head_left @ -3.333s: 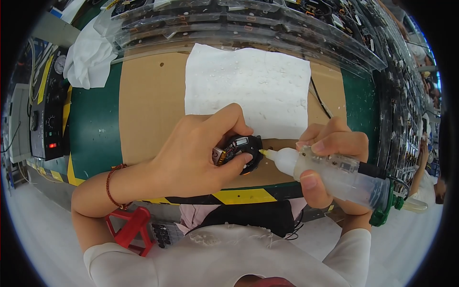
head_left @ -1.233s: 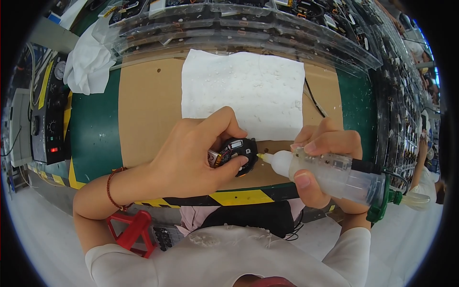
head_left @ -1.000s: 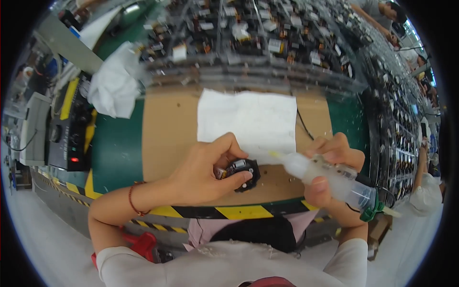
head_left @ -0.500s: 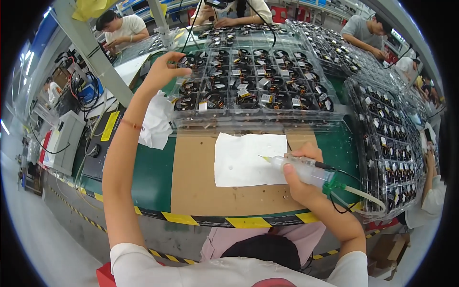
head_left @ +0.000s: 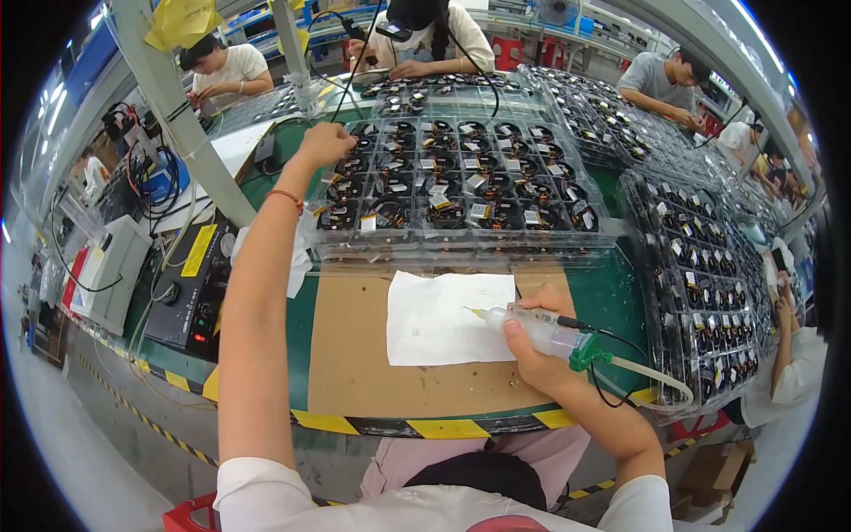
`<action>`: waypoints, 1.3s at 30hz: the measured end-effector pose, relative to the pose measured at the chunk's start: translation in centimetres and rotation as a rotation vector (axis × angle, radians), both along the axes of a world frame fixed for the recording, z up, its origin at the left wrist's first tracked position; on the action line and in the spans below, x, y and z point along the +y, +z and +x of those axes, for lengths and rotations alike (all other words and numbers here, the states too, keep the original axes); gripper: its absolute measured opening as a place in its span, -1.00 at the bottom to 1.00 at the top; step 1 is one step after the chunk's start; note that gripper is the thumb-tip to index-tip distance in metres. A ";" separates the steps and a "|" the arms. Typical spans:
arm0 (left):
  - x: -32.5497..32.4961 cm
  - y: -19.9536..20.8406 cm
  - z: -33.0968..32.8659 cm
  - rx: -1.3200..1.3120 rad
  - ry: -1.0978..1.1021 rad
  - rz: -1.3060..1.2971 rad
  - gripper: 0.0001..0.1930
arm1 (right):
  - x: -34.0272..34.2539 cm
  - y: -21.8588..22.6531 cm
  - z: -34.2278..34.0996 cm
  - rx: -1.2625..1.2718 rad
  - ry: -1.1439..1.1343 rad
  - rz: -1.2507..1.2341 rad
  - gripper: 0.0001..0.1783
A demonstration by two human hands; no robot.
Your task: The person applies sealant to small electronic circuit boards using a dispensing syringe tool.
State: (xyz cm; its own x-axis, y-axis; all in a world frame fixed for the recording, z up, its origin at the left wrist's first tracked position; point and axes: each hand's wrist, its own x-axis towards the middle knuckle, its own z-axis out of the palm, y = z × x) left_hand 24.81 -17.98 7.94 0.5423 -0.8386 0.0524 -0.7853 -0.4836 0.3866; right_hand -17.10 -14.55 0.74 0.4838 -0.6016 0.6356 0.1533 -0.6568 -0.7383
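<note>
The left hand (head_left: 326, 144) is at the far left corner of a stack of clear compartment trays (head_left: 443, 241), fingers curled in beside the round black electronic modules (head_left: 446, 215); whether they pinch one, I cannot tell. The right hand (head_left: 537, 365), much nearer the body, grips a translucent dispensing syringe (head_left: 550, 339) (green cap (head_left: 585, 353) and pale hose (head_left: 656, 372) running off rightward), its yellow needle tip (head_left: 477, 312) pointing left over a white sheet (head_left: 425, 319) beside that hand.
</note>
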 end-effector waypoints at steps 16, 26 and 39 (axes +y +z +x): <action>-2.3 -0.7 -2.5 -0.004 0.397 -0.087 -0.63 | 0.7 1.1 -0.3 0.119 -0.021 -0.085 -0.75; -1.6 -2.1 -3.3 -0.517 0.359 -0.104 -0.70 | 0.6 1.3 -0.1 0.124 0.031 -0.102 -0.71; -2.1 -0.9 -3.8 -0.115 0.561 -0.169 -0.65 | 1.0 0.7 0.2 -0.135 0.098 -0.202 -0.72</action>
State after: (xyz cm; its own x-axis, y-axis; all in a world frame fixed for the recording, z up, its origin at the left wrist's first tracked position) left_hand 21.03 -20.06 7.07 0.8830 -0.4005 0.2447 -0.4688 -0.7762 0.4216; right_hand -16.94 -13.60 1.46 0.4363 -0.4102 0.8009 0.3111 -0.7664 -0.5620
